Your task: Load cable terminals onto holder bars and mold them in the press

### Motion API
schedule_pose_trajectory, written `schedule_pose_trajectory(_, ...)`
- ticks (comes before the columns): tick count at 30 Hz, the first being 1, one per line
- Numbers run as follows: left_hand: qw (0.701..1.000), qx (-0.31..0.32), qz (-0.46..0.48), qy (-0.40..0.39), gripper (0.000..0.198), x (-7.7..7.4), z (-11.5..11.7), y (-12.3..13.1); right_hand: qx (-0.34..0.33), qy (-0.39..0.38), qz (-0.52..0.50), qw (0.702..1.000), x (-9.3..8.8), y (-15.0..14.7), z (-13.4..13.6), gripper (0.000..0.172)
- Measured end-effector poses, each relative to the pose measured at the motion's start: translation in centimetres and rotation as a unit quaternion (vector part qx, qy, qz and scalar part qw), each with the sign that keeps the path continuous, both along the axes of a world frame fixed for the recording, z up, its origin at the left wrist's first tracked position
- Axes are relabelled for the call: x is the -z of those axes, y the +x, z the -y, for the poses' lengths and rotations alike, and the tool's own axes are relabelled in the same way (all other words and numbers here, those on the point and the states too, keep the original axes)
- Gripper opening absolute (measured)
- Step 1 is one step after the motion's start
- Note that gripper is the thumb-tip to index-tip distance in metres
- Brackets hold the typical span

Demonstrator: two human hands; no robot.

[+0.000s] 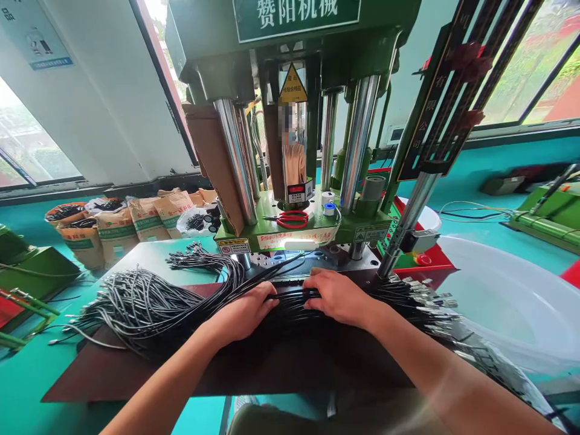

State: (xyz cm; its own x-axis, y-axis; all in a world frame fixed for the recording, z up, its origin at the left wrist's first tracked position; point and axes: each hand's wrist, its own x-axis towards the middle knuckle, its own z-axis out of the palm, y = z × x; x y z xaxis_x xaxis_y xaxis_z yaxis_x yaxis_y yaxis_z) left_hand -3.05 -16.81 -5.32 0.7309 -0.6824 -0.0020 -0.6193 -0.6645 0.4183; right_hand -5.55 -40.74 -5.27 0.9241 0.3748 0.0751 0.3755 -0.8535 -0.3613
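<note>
Many cables under both hands, bundle not yet divided

Both of my hands lay palm down on the black cable bundle (pixel 290 300), which ran across the brown mat (pixel 281 362) in front of the green press (pixel 299 235). The left hand (pixel 247 314) rested on the bundle with fingers spread and a little bent. It was not closed around anything, and I could not tell if a fingertip had hooked a single wire. The right hand (pixel 338 297) was also flat and loose, pressing on the bundle just beside the left one, with a short piece of cable visible between them.

As for progress, I judged the work to be at an early or middle point. The whole bundle was together on the mat, and I saw no cable placed under the plate of the press. To the left the loose cable ends (pixel 136 302) spread like a fan, well apart from my left hand. To the right the metal connector ends (pixel 421 296) lay near my right wrist, beside the white basin (pixel 507 290).

On the press table, red scissors (pixel 292 219) and small tape rolls (pixel 329 209) lay untouched, beyond my hands. Paper sacks (pixel 113 229) stood far to the left.
</note>
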Motion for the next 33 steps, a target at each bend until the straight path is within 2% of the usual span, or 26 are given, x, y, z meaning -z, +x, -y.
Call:
schedule_pose_trajectory(4, 1.0, -0.013, -0.006, -0.014, 0.027, -0.1, 0.1, 0.0, -0.011, -0.004, 0.015, 1.0, 0.0, 0.1, -0.2, 0.017)
schedule_pose_trajectory(10, 0.995, -0.094, -0.026, 0.011, 0.034, 0.3, 0.9, 0.4, -0.013, -0.036, 0.004, 0.999, 0.8, 1.2, -0.3, 0.026)
schedule_pose_trajectory(13, 0.996, -0.07, -0.062, -0.007, 0.052, 0.3, 1.0, 0.7, -0.034, -0.041, -0.013, 0.999, 0.5, 1.4, -0.2, 0.034)
schedule_pose_trajectory(15, 0.996, -0.059, -0.064, -0.008, 0.06, 0.3, 0.9, 0.9, -0.043, -0.044, -0.029, 0.998, 0.3, 1.5, -0.2, 0.048)
schedule_pose_trajectory(17, 0.997, -0.063, -0.051, -0.006, 0.052, 0.4, 0.8, 1.1, -0.036, -0.05, -0.037, 0.997, 0.3, 1.6, -0.2, 0.053)
schedule_pose_trajectory(21, 0.997, -0.063, -0.04, -0.013, 0.033, 0.7, 0.6, 1.1, -0.008, -0.051, -0.032, 0.998, 0.8, 1.9, -0.4, 0.04)
schedule_pose_trajectory(25, 0.999, -0.044, -0.021, -0.016, 0.024, 0.7, 0.4, 1.2, -0.004, -0.044, -0.022, 0.999, 0.8, 1.8, -0.4, 0.036)
schedule_pose_trajectory(30, 0.999, -0.025, -0.008, -0.021, 0.017, 0.7, 0.3, 1.2, -0.012, -0.031, -0.004, 0.999, 0.7, 1.3, -0.5, 0.039)
schedule_pose_trajectory(33, 1.0, -0.015, -0.006, -0.027, 0.018, 0.3, 0.3, 1.1, -0.009, -0.029, 0.013, 0.999, 0.7, 0.9, -0.6, 0.033)
